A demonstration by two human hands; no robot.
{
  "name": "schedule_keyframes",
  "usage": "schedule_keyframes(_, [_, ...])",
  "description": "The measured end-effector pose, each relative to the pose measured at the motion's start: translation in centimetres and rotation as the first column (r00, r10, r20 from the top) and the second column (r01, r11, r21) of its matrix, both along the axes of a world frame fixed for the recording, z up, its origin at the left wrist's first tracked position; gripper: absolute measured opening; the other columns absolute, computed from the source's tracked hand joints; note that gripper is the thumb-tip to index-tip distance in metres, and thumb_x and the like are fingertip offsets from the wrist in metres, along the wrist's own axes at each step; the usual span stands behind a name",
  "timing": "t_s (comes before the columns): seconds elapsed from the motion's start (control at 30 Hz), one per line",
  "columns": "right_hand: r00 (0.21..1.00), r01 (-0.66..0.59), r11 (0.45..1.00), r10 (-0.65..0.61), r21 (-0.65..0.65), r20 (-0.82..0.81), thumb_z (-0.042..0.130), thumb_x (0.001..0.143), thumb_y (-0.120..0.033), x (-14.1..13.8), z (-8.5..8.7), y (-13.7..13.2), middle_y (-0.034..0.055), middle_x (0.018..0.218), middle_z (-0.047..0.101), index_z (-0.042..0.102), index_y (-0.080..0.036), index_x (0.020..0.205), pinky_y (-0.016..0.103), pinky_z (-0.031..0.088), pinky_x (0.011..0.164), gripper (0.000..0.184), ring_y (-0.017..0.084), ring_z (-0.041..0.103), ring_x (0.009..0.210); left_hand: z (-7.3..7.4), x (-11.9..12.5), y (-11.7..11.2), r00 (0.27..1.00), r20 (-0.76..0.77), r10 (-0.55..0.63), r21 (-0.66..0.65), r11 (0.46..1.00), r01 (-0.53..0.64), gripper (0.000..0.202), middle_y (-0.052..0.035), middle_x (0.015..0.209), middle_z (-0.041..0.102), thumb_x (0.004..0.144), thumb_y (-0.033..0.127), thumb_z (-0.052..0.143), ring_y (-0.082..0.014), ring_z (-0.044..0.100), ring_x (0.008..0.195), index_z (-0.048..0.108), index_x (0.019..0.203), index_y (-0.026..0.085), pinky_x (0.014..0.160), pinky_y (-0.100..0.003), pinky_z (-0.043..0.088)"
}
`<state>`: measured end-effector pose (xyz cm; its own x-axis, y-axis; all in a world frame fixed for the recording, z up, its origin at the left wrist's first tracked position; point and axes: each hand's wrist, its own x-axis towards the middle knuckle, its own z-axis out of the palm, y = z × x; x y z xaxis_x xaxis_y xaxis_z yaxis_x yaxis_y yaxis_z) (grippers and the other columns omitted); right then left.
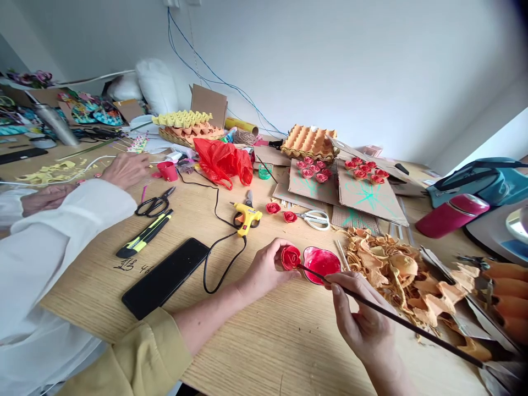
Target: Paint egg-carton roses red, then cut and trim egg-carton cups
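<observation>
My left hand [270,265] holds a small red rose [291,257], made of what looks like egg-carton pulp, between thumb and fingers. In my right hand [363,316] is a long dark paintbrush [396,318], gripped near its front end. The brush tip reaches the lower right edge of the rose. Just right of the rose sits a small dish of red paint [322,263], with the brush passing over its near edge. Two more red roses [273,208] lie beyond my left hand, beside white-handled scissors [317,219].
A yellow glue gun [246,216], black phone [165,276], utility knife [145,234] and black scissors [155,202] lie at left. A co-worker's hand [126,169] is farther left. Carton scraps [383,264] heap at right. Cardboard sheets [369,192] carry roses behind. A red bottle [451,215] lies right.
</observation>
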<state>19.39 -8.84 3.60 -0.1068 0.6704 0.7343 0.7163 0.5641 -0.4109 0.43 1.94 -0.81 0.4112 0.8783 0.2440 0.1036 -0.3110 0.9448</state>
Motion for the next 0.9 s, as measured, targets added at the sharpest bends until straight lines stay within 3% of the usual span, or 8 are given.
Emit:
schedule_keyframes(0.37, [0.999, 0.039, 0.999, -0.038, -0.009, 0.013, 0.058, 0.095, -0.009, -0.32, -0.09, -0.18, 0.0020, 0.084, 0.068, 0.064, -0.021, 0.106, 0.027, 0.051, 0.071, 0.018, 0.015, 0.066, 0.075, 0.32, -0.25, -0.39, 0.989, -0.137, 0.055, 0.166, 0.986, -0.032, 0.048, -0.0022, 0.102, 0.072, 0.072, 0.020, 0.088, -0.0190, 0.069, 0.093, 0.058, 0.109, 0.020, 0.087, -0.029, 0.053])
schedule_keyframes(0.9, [1.000, -0.020, 0.999, 0.020, -0.042, 0.008, 0.057, 0.096, -0.009, -0.56, -0.12, -0.10, 0.0037, 0.086, 0.069, 0.064, -0.022, 0.107, 0.029, 0.054, 0.072, 0.019, 0.016, 0.067, 0.079, 0.23, -0.28, -0.51, 0.983, -0.166, 0.078, 0.234, 0.972, -0.038, 0.046, -0.0015, 0.107, 0.070, 0.074, 0.016, 0.085, -0.0188, 0.068, 0.095, 0.057, 0.110, 0.022, 0.089, -0.029, 0.053])
